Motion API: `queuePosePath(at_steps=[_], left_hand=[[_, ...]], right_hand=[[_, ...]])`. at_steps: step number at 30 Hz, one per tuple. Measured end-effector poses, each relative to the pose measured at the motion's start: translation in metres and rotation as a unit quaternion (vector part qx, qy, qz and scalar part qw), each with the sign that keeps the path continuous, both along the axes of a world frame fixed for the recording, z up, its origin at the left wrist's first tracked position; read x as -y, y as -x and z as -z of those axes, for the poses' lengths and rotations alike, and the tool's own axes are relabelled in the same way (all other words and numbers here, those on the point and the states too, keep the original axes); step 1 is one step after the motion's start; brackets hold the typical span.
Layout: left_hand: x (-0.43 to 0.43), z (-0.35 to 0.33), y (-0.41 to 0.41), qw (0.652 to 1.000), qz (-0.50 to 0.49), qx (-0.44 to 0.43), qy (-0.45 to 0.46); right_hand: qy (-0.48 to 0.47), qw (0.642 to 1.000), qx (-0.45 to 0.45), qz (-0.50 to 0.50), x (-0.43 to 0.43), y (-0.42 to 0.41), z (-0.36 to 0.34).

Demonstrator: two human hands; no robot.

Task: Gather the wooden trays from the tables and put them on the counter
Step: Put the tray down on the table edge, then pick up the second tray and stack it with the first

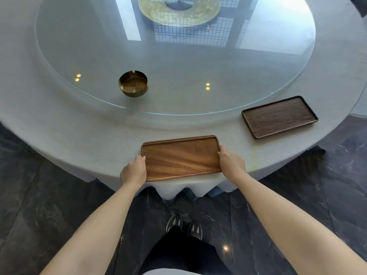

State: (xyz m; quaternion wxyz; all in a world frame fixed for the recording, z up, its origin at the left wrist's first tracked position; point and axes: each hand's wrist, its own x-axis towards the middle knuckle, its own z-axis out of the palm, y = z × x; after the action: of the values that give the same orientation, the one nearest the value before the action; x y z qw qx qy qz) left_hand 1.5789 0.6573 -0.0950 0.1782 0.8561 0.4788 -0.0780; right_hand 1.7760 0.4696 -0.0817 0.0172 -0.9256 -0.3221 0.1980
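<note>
A light brown wooden tray (180, 158) lies at the near edge of a round table covered with a grey cloth (83, 133). My left hand (133, 171) grips its left short side and my right hand (231, 161) grips its right short side, thumbs on the rim. A second, darker wooden tray (279, 116) lies on the cloth further right, apart from both hands. No counter is in view.
A round glass turntable (178, 62) covers the table's middle, with a brass ashtray (133, 83) on its near left part and a gold ring-shaped centrepiece (178, 10) at the far end. Dark marble floor (49, 205) surrounds the table; my feet stand below its edge.
</note>
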Motion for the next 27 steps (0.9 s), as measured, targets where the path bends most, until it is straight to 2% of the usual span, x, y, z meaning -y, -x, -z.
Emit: queuePosePath(at_steps=[18, 27], left_hand=[[-0.016, 0.001, -0.001, 0.999, 0.037, -0.02, 0.005], [-0.027, -0.03, -0.019, 0.999, 0.031, 0.025, -0.021]], right_hand=[[0.002, 0.997, -0.017, 0.072, -0.009, 0.004, -0.006], [0.0, 0.99, -0.042, 0.135, 0.006, 0.001, -0.032]])
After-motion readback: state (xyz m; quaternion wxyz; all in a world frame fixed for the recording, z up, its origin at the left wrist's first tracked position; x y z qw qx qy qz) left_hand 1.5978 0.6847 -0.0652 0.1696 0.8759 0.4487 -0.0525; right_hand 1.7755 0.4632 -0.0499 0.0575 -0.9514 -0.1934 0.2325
